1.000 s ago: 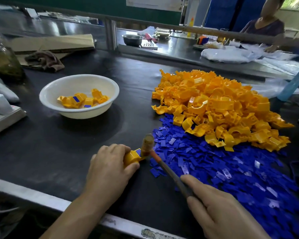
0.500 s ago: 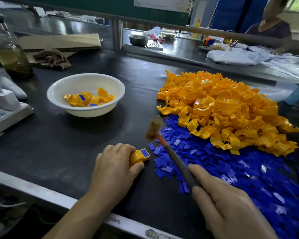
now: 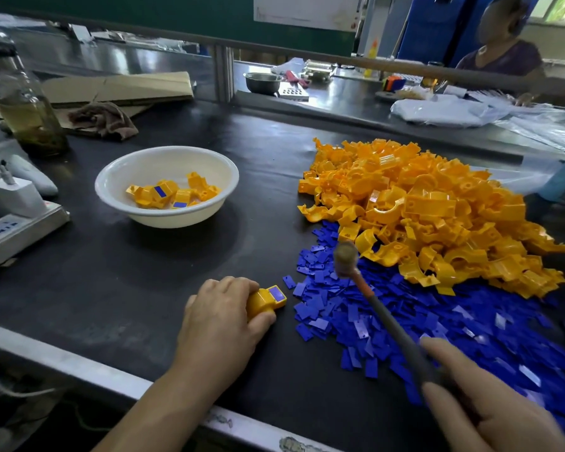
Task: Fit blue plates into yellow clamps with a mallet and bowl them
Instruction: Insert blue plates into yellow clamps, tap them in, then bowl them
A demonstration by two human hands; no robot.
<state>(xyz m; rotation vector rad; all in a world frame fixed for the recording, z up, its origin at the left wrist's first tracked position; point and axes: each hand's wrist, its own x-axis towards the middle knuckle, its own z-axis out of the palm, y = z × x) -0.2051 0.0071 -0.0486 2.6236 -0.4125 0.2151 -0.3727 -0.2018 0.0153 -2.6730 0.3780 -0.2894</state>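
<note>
Both forearms are bare, with no sleeves, watch or bracelet showing up to the picture's lower edge. The left hand [image 3: 221, 324] wears no glove and no ring on the fingers in view. The right hand [image 3: 490, 409] is also ungloved, partly blurred, its fingernails short and unpainted.

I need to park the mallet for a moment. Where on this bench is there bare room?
Bare black mat lies between the white bowl, the left hand and the blue plates. The right side is crowded by plates and yellow clamps; the far left by a power strip.
</note>
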